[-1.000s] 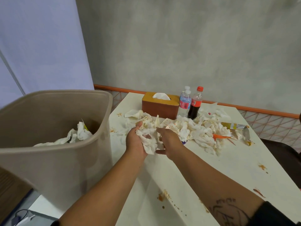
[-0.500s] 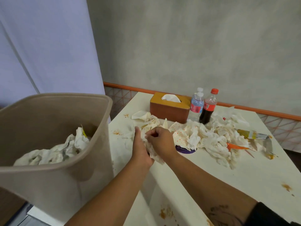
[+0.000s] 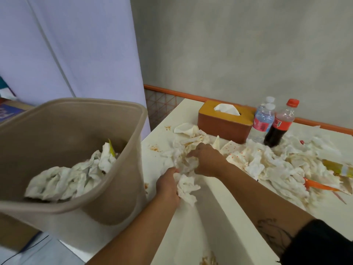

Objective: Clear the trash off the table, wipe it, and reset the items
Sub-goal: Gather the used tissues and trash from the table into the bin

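Trash tissues (image 3: 277, 169) are being bunched mid-frame on the table (image 3: 184, 113), left hand (image 3: 167, 185) gripping a wad (image 3: 188, 188), right hand (image 3: 209, 160) clawing more; packing tight should be preventing drops before the left-side bin (image 3: 66, 127).

1. The left hand (image 3: 168, 185) sits at 7 o'clock of the right, fingers curled round crumpled tissue (image 3: 186, 188). Its bare forearm comes up from 6 o'clock.
2. The right hand (image 3: 208, 161), back up, curls its fingers into the same tissue. Its tattooed forearm enters from 4 o'clock, dark-sleeved.
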